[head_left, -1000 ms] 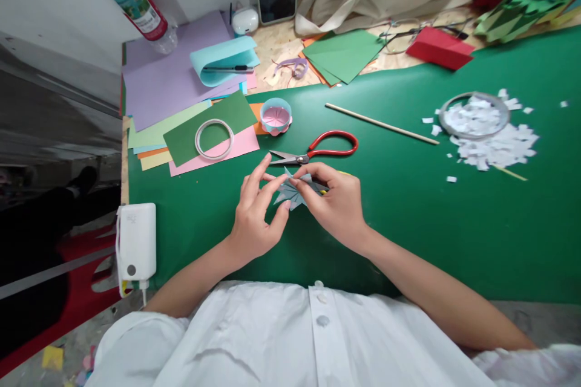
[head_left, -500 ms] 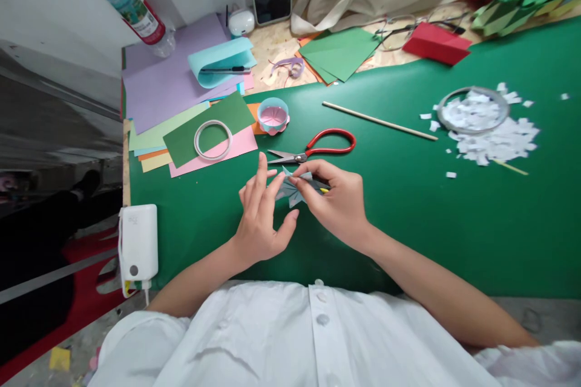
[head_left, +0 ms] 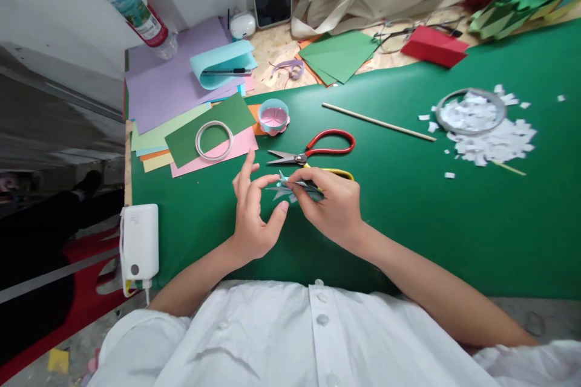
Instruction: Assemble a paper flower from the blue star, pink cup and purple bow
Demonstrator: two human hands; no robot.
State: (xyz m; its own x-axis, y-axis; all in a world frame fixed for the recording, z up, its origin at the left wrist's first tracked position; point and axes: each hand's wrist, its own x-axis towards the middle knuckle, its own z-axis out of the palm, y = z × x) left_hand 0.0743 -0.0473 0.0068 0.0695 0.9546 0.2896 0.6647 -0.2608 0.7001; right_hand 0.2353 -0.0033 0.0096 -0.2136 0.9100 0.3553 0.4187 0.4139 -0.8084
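My right hand (head_left: pixel 333 202) pinches a light blue folded paper piece (head_left: pixel 285 180) with pointed, pleated edges between thumb and fingertips. My left hand (head_left: pixel 255 217) is open, its fingers apart. The index fingertip reaches the paper's left side; I cannot tell whether it touches. Partly hidden under the paper and my right hand lie scissors with a yellow handle (head_left: pixel 342 173). Just beyond them are red-handled scissors (head_left: pixel 333 140), blades pointing left. A small pink and light blue paper cup (head_left: pixel 273 117) stands farther back.
A wooden stick (head_left: pixel 379 122) lies right of centre, before a tape ring (head_left: pixel 472 132) amid white paper scraps (head_left: pixel 497 145). At the left are coloured sheets (head_left: pixel 181 142), another tape roll (head_left: pixel 198 146) and a white power bank (head_left: pixel 141 245). A bottle (head_left: pixel 140 18) leans at the back.
The blue paper has tilted flatter and slightly lower in my right hand, showing more of the yellow-handled scissors. My left hand has shifted slightly left, its thumb lower.
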